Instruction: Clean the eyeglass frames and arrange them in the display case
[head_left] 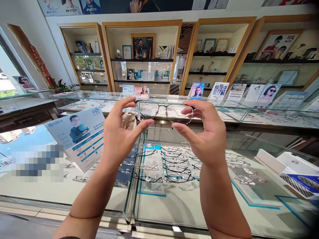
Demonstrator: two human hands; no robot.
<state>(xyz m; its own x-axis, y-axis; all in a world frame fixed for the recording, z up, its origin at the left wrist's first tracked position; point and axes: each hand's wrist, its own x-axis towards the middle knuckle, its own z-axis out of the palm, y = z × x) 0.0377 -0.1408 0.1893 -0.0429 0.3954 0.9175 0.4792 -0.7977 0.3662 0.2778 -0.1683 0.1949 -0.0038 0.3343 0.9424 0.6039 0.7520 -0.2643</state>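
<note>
A pair of eyeglasses [162, 106] with a dark top rim and thin metal lower rims is raised over the glass display case, lenses facing away or towards me. My left hand [116, 128] is closed on its left end, with the index finger along the top and the thumb below the left lens. A crumpled beige cloth [128, 120] is tucked in that same hand. My right hand [209, 131] grips the right end, its thumb under the right lens and its fingers behind. The temples are mostly hidden behind the fingers.
Below, a glass display case [154, 212] holds several rows of eyeglasses. A blue and white leaflet stand [82, 132] is left of my forearm; a white box [276, 162] lies at right. Another glass counter [259, 114] carries several advertising cards. Wooden-framed shelves [142, 24] line the wall.
</note>
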